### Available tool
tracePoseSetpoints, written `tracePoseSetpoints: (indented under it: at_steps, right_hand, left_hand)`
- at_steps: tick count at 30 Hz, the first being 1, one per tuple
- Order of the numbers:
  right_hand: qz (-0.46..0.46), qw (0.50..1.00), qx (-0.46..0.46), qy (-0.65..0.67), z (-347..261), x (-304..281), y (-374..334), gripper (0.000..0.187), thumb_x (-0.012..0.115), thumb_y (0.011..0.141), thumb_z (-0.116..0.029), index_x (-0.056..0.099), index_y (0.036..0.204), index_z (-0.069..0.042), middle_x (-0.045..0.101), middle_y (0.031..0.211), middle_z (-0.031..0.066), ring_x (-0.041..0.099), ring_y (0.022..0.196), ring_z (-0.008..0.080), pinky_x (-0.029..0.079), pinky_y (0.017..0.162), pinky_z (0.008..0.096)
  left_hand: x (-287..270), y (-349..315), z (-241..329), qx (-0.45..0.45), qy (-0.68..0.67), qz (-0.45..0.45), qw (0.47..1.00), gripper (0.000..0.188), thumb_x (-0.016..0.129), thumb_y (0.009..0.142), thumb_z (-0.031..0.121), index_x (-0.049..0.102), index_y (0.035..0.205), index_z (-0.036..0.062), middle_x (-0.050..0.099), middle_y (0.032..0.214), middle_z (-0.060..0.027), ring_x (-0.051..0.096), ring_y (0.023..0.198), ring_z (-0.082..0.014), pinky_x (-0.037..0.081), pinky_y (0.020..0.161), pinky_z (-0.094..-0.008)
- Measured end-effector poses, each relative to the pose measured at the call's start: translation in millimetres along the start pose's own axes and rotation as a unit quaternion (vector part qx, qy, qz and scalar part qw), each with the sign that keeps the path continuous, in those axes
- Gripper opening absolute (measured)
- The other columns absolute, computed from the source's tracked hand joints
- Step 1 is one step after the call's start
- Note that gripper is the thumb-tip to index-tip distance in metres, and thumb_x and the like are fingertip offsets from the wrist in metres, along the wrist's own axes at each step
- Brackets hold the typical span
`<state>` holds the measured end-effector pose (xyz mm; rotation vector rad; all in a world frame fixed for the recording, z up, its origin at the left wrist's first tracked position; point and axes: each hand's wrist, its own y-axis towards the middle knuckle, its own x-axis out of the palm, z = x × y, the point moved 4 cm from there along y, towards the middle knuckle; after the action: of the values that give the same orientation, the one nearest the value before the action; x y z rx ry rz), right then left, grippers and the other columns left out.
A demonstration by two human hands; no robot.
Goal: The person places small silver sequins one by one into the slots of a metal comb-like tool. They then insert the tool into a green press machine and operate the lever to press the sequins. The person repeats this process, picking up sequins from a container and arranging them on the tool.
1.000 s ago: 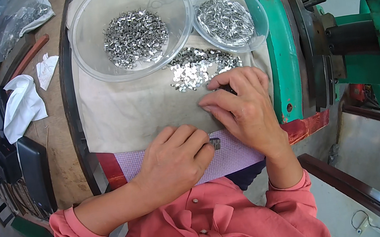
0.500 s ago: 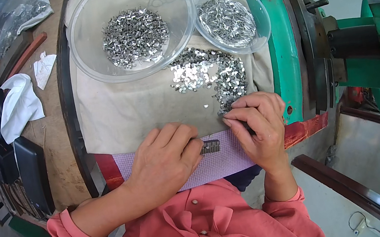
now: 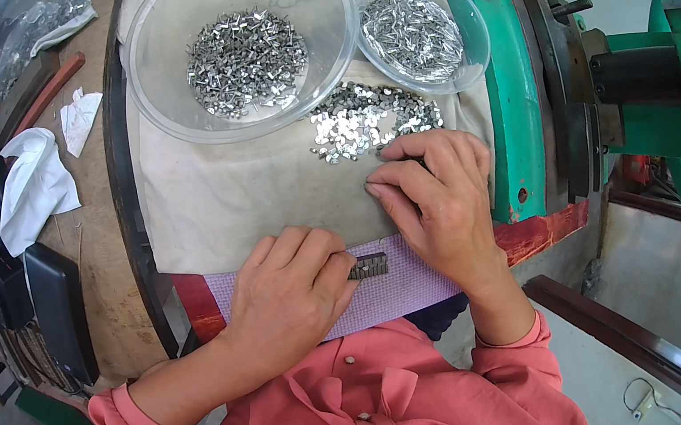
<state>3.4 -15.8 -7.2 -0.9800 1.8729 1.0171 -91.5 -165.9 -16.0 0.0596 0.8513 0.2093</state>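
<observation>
My left hand [image 3: 292, 288] is closed on a dark, slotted metal block [image 3: 373, 265], whose right end sticks out past the fingers above a checked lilac cloth [image 3: 365, 303]. To its right, my right hand [image 3: 439, 196] is bent with thumb and forefinger pressed together over the beige cloth. Whatever sits in that pinch is too small to make out. Just beyond the right fingers lies a loose heap of small shiny metal pieces [image 3: 344, 126], partly covered by the hand.
A large clear bowl [image 3: 152, 109] of small metal parts stands at the back, beside a smaller clear bowl [image 3: 476, 55] of slim silver parts. A green machine [image 3: 503, 104] borders the right side. On the wooden bench [image 3: 104, 279] at left lie white tissue [image 3: 39, 186] and a black case [image 3: 59, 305].
My right hand has shifted left and slightly away from me, and it now covers the near part of the heap. The left hand and block have moved slightly left.
</observation>
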Motion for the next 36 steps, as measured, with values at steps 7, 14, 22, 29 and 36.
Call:
tracePoseSetpoints:
  at_steps: [7,14,22,29,36]
  right_hand:
    - [-0.002,0.997,0.013,0.072,-13,-16,-26,0.018,0.082,0.069,-0.01,0.072,0.084,-0.011,0.066,0.097,0.0021,0.06,0.092,0.0238,0.038,0.087,0.0389]
    - [-0.023,0.995,0.04,0.093,-17,-11,-55,0.021,0.084,0.069,-0.012,0.074,0.087,-0.013,0.066,0.1,0.0003,0.06,0.094,0.0224,0.039,0.087,0.0383]
    - [-0.034,0.997,0.048,0.051,-11,-11,-45,0.02,0.084,0.07,-0.011,0.074,0.088,-0.013,0.063,0.096,-0.0011,0.059,0.092,0.0222,0.039,0.086,0.0387]
    - [-0.029,0.998,0.039,0.027,-15,-10,-42,0.02,0.084,0.069,-0.012,0.073,0.087,-0.012,0.063,0.095,-0.0011,0.059,0.091,0.0218,0.039,0.087,0.0386]
    - [0.038,0.999,0.007,0.016,-14,-15,-43,0.022,0.083,0.07,-0.012,0.071,0.089,-0.014,0.064,0.096,-0.0016,0.06,0.091,0.0196,0.038,0.087,0.0376]
  left_hand:
    - [-1,1,-1,-0.004,-0.036,0.016,0.999,0.029,0.082,0.069,0.016,0.066,0.091,0.0085,0.061,0.096,-0.0049,0.058,0.086,-0.0261,0.045,0.073,-0.0388]
    - [3,5,1,-0.003,-0.029,0.013,0.999,0.022,0.08,0.072,0.014,0.065,0.089,0.0097,0.061,0.095,-0.0033,0.058,0.088,-0.0247,0.045,0.074,-0.0382]
    - [7,7,3,0.008,-0.012,0.017,1.0,0.016,0.077,0.076,0.014,0.065,0.086,0.0093,0.06,0.093,-0.0019,0.058,0.089,-0.0229,0.044,0.074,-0.0367]
    - [7,5,3,0.009,-0.016,0.003,1.0,0.023,0.08,0.074,0.016,0.065,0.091,0.0093,0.062,0.096,-0.0022,0.058,0.089,-0.0238,0.043,0.074,-0.0376]
    - [6,8,6,0.023,-0.012,0.017,1.0,0.017,0.074,0.078,0.019,0.064,0.089,0.0107,0.056,0.09,-0.0016,0.056,0.088,-0.0211,0.044,0.076,-0.0348]
